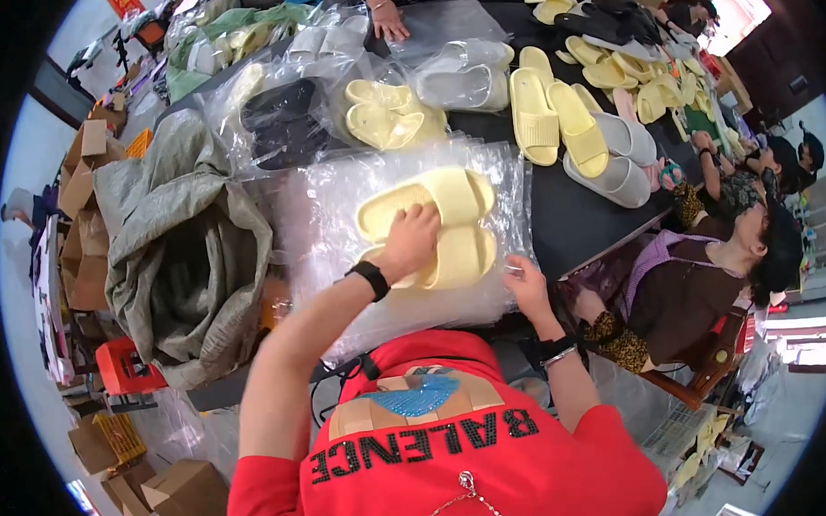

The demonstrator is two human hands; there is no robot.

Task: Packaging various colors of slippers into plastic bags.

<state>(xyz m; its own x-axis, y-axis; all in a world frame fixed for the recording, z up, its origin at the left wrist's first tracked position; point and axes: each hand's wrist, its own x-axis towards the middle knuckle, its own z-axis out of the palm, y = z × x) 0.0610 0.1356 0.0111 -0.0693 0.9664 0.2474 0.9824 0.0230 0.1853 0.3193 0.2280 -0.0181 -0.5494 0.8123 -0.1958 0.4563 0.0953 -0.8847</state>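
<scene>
Surface: dark table (566,212), stack of clear plastic bags (320,252) at near edge, bagged grey slippers (462,88) behind. Room: grey sack (181,252) & cardboard boxes (183,498), L; seated co-worker (682,280), R. Yellow slippers (467,256), 1 pr., side by side atop stack. L hand (412,240): loosely open, fingers slightly bent, resting on yellow pr. R hand (526,288): half-curled, by stack's R edge; can't tell if pinching plastic.

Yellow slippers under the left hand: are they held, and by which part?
The left hand is over the yellow slippers, fingers beside one strap; whether it grips cannot be told.
</scene>
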